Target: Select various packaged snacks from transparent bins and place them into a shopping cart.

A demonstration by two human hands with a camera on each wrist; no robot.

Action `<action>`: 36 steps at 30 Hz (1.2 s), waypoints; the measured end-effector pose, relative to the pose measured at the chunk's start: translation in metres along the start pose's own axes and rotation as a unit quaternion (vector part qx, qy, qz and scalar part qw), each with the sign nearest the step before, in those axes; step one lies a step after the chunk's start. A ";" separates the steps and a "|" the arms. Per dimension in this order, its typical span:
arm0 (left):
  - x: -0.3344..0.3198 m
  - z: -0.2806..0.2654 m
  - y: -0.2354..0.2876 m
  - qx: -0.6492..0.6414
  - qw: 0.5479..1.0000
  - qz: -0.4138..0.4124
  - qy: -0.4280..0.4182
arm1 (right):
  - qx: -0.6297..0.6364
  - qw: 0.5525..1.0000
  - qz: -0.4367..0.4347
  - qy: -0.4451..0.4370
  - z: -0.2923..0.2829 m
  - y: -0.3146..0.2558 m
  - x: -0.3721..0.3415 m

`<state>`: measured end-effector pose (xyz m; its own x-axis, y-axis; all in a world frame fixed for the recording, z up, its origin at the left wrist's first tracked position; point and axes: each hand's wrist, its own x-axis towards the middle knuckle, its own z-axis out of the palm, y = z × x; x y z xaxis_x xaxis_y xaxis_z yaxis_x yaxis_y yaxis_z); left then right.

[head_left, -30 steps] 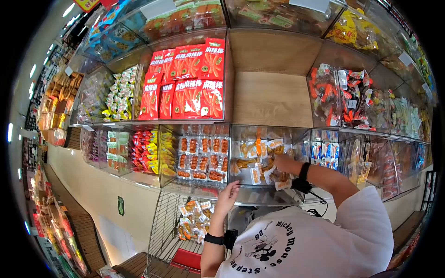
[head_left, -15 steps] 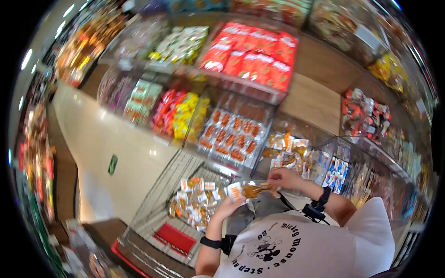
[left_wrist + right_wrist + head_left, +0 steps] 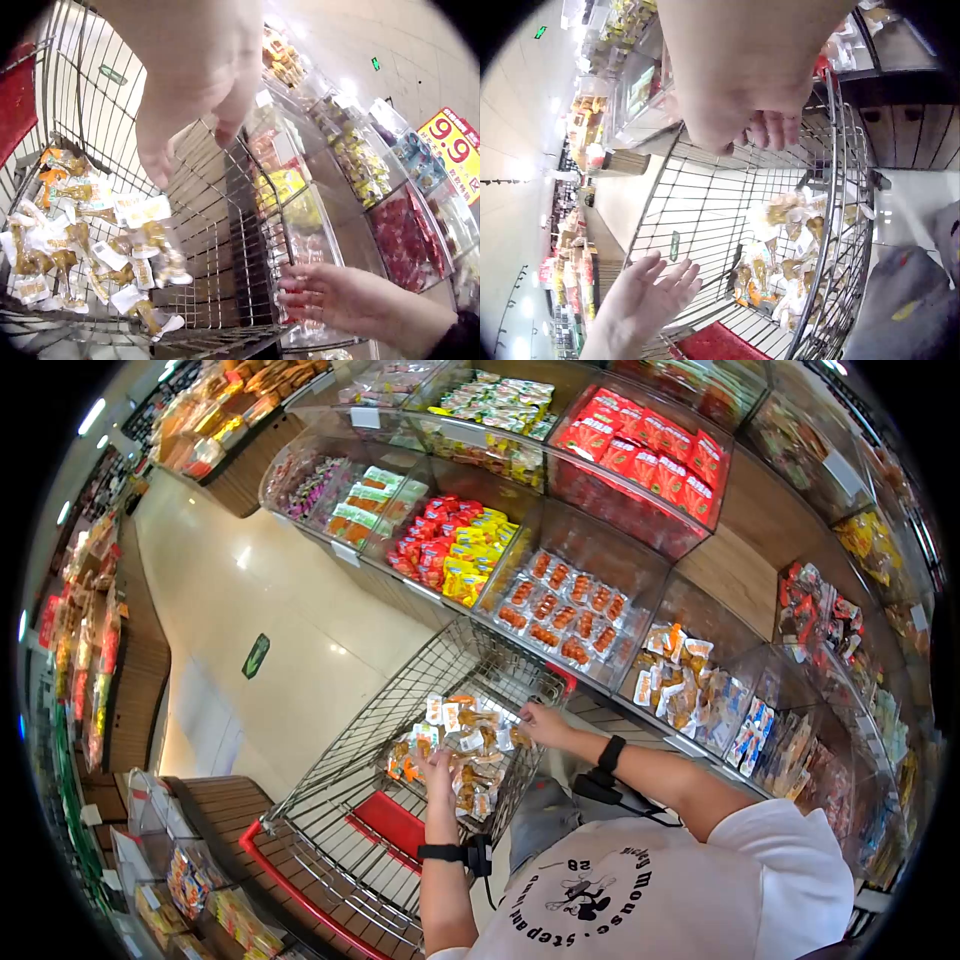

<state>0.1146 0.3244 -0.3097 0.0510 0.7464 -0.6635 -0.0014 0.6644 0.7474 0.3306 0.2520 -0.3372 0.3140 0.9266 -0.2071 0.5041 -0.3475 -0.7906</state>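
Observation:
Clear packets of brown drumstick-like snacks with white labels (image 3: pixel 478 741) lie heaped in a wire shopping cart (image 3: pixel 345 735). My left hand (image 3: pixel 436 772) is over the heap with nothing in it; in the right wrist view its fingers (image 3: pixel 676 283) are spread. Near the cart's far right rim is my right hand (image 3: pixel 543 724), its fingers loosely bent and holding nothing. One slightly blurred packet (image 3: pixel 155 234) is at the heap's edge below my left hand in the left wrist view.
A red seat flap (image 3: pixel 388 826) and red handle (image 3: pixel 300 885) mark the cart's near end. Clear bins line the right side, one with similar drumstick packets (image 3: pixel 680 678), another with red-brown snack packs (image 3: pixel 565 610). Pale floor (image 3: pixel 250 580) and another display (image 3: pixel 85 680) lie left.
Both hands held a drumstick packet half a second ago; now both have let go over the cart. Earlier, my right hand was in the bin. The view has turned left and down.

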 end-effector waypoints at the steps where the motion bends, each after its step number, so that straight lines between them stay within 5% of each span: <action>1: -0.005 -0.001 -0.005 0.009 1.000 0.007 -0.013 | 0.036 0.999 -0.005 -0.031 -0.010 -0.007 -0.010; 4: -0.015 0.001 -0.024 0.004 0.996 -0.031 -0.086 | 0.104 0.991 -0.019 -0.088 -0.049 -0.024 -0.047; 7: -0.027 0.029 -0.023 0.069 0.988 -0.042 -0.135 | 0.094 0.993 -0.059 -0.031 -0.097 -0.031 -0.078; 11: -0.045 0.095 -0.002 0.100 0.967 0.012 -0.236 | 0.108 0.978 -0.014 0.180 -0.159 -0.007 -0.096; 14: -0.053 0.153 0.009 0.137 0.928 0.075 -0.338 | 0.115 0.957 0.067 0.258 -0.205 0.056 -0.092; 17: -0.071 0.218 0.013 0.179 0.888 0.109 -0.410 | -0.049 0.965 0.121 0.227 -0.218 0.154 -0.077; 20: -0.081 0.275 -0.002 0.194 0.848 0.105 -0.481 | -0.240 0.962 0.018 0.129 -0.223 0.199 -0.059; 24: -0.081 0.325 -0.031 0.234 0.824 0.054 -0.513 | -0.283 0.957 0.020 -0.066 -0.217 0.225 -0.052; 31: -0.053 0.339 -0.075 0.326 0.834 0.047 -0.442 | -0.340 0.935 -0.102 0.021 -0.236 0.226 -0.050; 34: -0.065 0.349 -0.062 0.402 0.806 0.064 -0.429 | -0.236 0.966 -0.101 0.037 -0.272 0.212 -0.049; 35: -0.071 0.352 -0.056 0.429 0.795 0.075 -0.422 | -0.031 0.998 0.010 0.050 -0.277 0.210 -0.048; 36: -0.072 0.351 -0.056 0.425 0.793 0.079 -0.428 | 0.175 0.975 0.120 0.060 -0.283 0.208 -0.049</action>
<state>0.4617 0.2204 -0.2918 0.7775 0.2773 -0.5645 0.5809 0.0276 0.8135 0.6473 0.0943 -0.3285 0.4921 0.7934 -0.3582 0.1059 -0.4630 -0.8800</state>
